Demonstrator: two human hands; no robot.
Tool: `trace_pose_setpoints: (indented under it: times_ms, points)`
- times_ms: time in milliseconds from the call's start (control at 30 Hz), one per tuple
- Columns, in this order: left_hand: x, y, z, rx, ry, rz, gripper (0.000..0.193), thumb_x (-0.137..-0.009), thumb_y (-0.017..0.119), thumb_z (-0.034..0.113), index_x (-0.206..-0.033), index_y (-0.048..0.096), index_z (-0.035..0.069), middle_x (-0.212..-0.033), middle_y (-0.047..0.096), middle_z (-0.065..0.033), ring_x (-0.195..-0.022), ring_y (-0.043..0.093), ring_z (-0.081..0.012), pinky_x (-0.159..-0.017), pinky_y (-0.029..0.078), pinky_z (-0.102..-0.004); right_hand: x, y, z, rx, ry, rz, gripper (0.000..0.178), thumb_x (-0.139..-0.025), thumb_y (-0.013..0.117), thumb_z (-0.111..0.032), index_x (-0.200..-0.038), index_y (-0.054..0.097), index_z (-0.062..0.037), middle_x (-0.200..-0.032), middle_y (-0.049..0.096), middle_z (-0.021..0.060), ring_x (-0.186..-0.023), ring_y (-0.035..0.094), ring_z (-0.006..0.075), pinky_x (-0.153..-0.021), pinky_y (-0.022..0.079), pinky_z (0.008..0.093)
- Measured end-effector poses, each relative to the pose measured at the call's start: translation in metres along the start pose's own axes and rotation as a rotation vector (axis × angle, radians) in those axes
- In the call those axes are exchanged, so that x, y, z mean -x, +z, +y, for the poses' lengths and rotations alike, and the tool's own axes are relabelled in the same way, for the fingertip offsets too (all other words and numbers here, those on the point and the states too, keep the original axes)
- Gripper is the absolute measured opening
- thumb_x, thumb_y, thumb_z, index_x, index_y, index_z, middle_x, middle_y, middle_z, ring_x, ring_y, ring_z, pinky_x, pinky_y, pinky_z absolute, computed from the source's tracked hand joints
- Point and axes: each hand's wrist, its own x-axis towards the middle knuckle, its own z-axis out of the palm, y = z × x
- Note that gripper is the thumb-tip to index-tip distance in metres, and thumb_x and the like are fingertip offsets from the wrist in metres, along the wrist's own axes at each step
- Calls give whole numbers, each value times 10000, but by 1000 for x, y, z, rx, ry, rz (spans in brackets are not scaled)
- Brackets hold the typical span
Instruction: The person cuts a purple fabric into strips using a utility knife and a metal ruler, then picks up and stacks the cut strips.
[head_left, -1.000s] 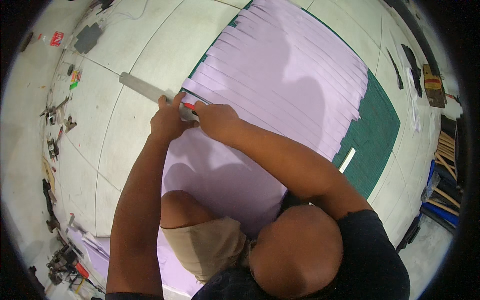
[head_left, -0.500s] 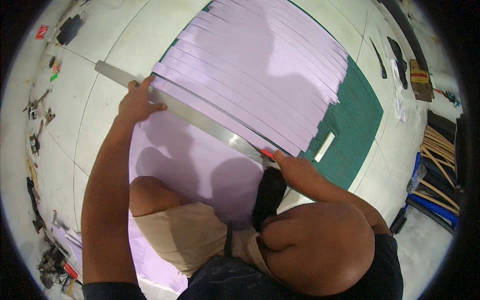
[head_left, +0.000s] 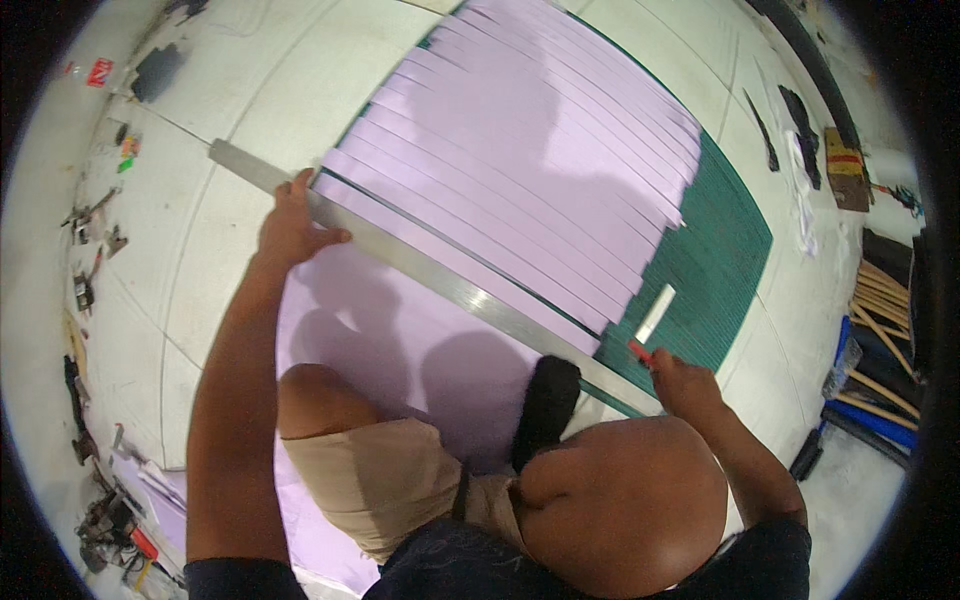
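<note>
A long metal straightedge point(head_left: 440, 283) lies slantwise across a lilac sheet point(head_left: 350, 330). My left hand point(head_left: 295, 228) rests on its left part with thumb and fingers spread, pressing it down. Beyond the straightedge, the sheet is sliced into many long strips point(head_left: 510, 200), and a dark gap runs along its far side. In my right hand point(head_left: 685, 388) is a red-handled cutter point(head_left: 640, 352), gripped above the green cutting mat point(head_left: 725, 260), past the right end of the strips. I cannot make out its blade.
A white bar point(head_left: 655, 312) lies on the mat near the cutter. My foot in a black sock point(head_left: 548, 405) is beside the straightedge. Wooden sticks point(head_left: 885, 320) and a blue tube point(head_left: 875, 425) lie at the right. Assorted tools point(head_left: 115, 525) are strewn along the left side.
My right hand has moved right with the cutter, off the strips and over the mat. The dark gap now reaches the strips' right end. My left hand stays on the straightedge.
</note>
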Motion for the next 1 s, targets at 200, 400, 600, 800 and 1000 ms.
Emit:
trace_pose_setpoints:
  times_ms: [200,400,600,800,1000]
  points:
    - [1,-3,-4,5,-11,7,1166,-609,923,384,-1496,252,34,-1427,407,-236,-1228,550,-393,-994,508,-453,-110,-74,-130,-212,-245,271,247,-967,478,-225,-1122,437,-37,-861,676,233,-754,677,427,-652,526,540]
    - [4,-11,9,27,-85,-57,1213,-590,934,408,-1504,228,39,-1431,409,-209,-1247,543,-374,-996,510,-448,-190,-107,-267,-337,-526,333,238,-967,439,-202,-1092,456,0,-825,671,222,-759,670,421,-690,518,542]
    - [8,-9,4,-27,-85,5,1223,-581,935,389,-1517,221,61,-1433,425,-174,-1144,630,-339,-896,551,-434,-223,-116,-324,-337,-572,437,175,-945,465,-130,-1053,472,8,-864,690,230,-779,704,389,-691,555,514]
    - [7,-17,9,-11,-102,-41,1191,-588,935,365,-1520,238,111,-1421,430,-178,-1115,643,-348,-879,557,-442,-235,-110,-330,-316,-567,468,182,-944,464,-143,-1041,478,10,-854,680,216,-758,689,387,-655,541,510]
    - [5,-16,11,-21,-39,-69,1032,-644,911,344,-1492,328,253,-1449,376,-241,-1102,646,-382,-895,554,-455,-227,-120,-328,-341,-567,462,190,-936,501,-146,-1055,518,0,-867,699,225,-821,711,385,-727,561,488]
